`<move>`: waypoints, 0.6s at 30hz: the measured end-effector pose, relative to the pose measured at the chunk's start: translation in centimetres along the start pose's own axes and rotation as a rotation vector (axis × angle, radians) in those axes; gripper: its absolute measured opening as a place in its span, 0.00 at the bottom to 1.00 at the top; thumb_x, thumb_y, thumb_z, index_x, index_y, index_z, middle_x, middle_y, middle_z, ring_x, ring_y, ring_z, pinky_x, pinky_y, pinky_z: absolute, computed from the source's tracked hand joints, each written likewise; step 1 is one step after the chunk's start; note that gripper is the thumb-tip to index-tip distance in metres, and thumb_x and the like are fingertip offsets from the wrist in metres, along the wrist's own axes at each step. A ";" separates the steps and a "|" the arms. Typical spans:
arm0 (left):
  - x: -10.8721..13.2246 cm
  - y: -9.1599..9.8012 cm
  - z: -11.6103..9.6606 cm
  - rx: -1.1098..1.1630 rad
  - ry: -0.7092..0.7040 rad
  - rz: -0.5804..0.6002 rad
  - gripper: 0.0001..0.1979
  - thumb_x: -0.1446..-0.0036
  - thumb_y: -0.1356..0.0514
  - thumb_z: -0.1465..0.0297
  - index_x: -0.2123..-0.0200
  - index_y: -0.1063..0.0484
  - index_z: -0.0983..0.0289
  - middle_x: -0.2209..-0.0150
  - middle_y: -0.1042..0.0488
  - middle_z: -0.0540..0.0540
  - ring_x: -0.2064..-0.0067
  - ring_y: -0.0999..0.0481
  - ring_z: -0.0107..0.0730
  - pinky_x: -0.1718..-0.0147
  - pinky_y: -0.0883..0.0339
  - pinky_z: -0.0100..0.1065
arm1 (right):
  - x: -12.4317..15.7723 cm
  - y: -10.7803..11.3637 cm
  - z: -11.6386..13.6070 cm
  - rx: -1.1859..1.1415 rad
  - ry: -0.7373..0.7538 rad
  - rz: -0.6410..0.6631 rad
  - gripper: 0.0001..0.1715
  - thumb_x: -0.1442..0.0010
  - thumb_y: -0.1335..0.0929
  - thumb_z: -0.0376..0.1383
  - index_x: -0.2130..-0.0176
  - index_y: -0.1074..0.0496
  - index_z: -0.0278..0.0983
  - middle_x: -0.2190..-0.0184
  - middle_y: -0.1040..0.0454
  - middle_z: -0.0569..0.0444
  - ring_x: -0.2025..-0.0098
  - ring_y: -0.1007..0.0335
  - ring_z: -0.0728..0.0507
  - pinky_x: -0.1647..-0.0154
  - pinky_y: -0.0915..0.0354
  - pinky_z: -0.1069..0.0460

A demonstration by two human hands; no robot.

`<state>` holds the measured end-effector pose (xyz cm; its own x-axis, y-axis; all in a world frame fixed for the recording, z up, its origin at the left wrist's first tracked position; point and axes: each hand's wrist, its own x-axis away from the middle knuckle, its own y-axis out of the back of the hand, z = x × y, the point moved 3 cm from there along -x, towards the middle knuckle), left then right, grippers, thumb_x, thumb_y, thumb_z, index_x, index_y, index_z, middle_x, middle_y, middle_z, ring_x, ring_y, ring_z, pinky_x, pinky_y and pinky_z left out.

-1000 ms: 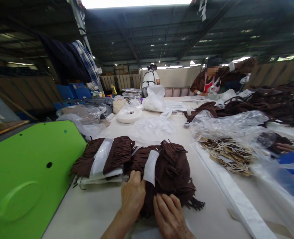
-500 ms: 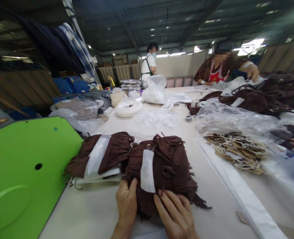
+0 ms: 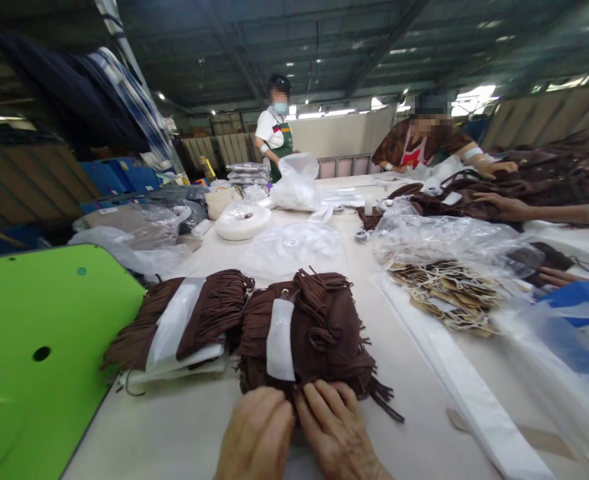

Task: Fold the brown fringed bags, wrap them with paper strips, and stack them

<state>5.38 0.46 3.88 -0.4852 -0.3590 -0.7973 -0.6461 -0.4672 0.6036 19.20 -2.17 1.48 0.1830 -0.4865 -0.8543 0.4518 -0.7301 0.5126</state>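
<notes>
One fringed brown bundle lies at my feed's six o'clock, on a pale table beneath a dark roof; a green panel fills eight. At three, the frame cuts off a forearm. The left hand curls, the right hand lies fingers together, both at the near edge; I cannot tell whether either pinches it. A smooth white strip bands the limp cloth.
</notes>
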 end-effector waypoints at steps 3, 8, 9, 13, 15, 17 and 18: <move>-0.9 -1.0 -0.8 0.143 -0.301 0.200 0.13 0.40 0.53 0.75 0.58 0.31 0.60 0.57 0.27 0.57 0.49 0.32 0.33 0.52 0.38 0.35 | -0.1 0.6 -0.6 -0.035 -0.016 -0.051 0.25 0.34 0.48 0.32 0.62 0.25 0.35 0.65 0.23 0.51 0.58 0.33 0.45 0.56 0.41 0.48; -1.8 -2.1 0.6 0.055 -0.300 0.344 0.16 0.41 0.50 0.71 0.49 0.35 0.62 0.52 0.29 0.61 0.45 0.34 0.41 0.52 0.38 0.41 | 2.2 4.5 -3.0 -0.125 -0.107 -0.056 0.17 0.40 0.40 0.27 0.55 0.28 0.37 0.59 0.26 0.48 0.52 0.33 0.43 0.52 0.36 0.48; -1.8 -2.1 0.8 0.055 -0.279 0.346 0.17 0.41 0.49 0.71 0.48 0.36 0.64 0.51 0.29 0.62 0.45 0.35 0.41 0.51 0.39 0.41 | 3.0 5.1 -3.6 -0.166 -0.266 -0.076 0.16 0.41 0.38 0.28 0.55 0.28 0.38 0.59 0.26 0.48 0.54 0.32 0.42 0.53 0.35 0.48; -1.7 -2.3 1.4 0.138 -0.180 0.276 0.18 0.41 0.49 0.75 0.46 0.37 0.66 0.52 0.28 0.61 0.45 0.34 0.37 0.49 0.39 0.38 | 5.5 3.8 -4.3 -0.663 -1.108 0.014 0.11 0.44 0.34 0.39 0.60 0.29 0.38 0.69 0.25 0.51 0.70 0.28 0.45 0.73 0.32 0.54; -1.8 -2.3 1.4 0.170 -0.158 0.255 0.19 0.41 0.49 0.77 0.46 0.38 0.67 0.51 0.29 0.62 0.45 0.34 0.36 0.49 0.39 0.37 | 5.3 2.3 -3.4 -0.960 -1.390 0.055 0.17 0.47 0.32 0.45 0.63 0.28 0.36 0.72 0.27 0.52 0.76 0.31 0.47 0.82 0.38 0.56; -1.9 -2.3 1.4 0.178 -0.155 0.257 0.19 0.41 0.48 0.77 0.46 0.38 0.68 0.51 0.29 0.62 0.45 0.34 0.36 0.49 0.39 0.37 | 4.3 1.1 -2.7 -1.142 -1.517 0.079 0.21 0.52 0.30 0.48 0.65 0.28 0.35 0.74 0.28 0.54 0.80 0.36 0.50 0.87 0.44 0.58; -1.9 -2.3 1.4 0.176 -0.156 0.258 0.19 0.41 0.48 0.77 0.46 0.38 0.68 0.50 0.30 0.63 0.45 0.35 0.36 0.48 0.39 0.37 | 3.8 0.7 -2.5 -1.183 -1.558 0.088 0.22 0.54 0.29 0.48 0.65 0.28 0.34 0.75 0.29 0.55 0.82 0.39 0.52 0.88 0.47 0.59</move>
<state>6.99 3.32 4.04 -0.7215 -0.3130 -0.6176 -0.5751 -0.2258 0.7863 22.37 -3.29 -1.63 -0.2696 -0.9103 0.3141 0.8684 -0.3708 -0.3292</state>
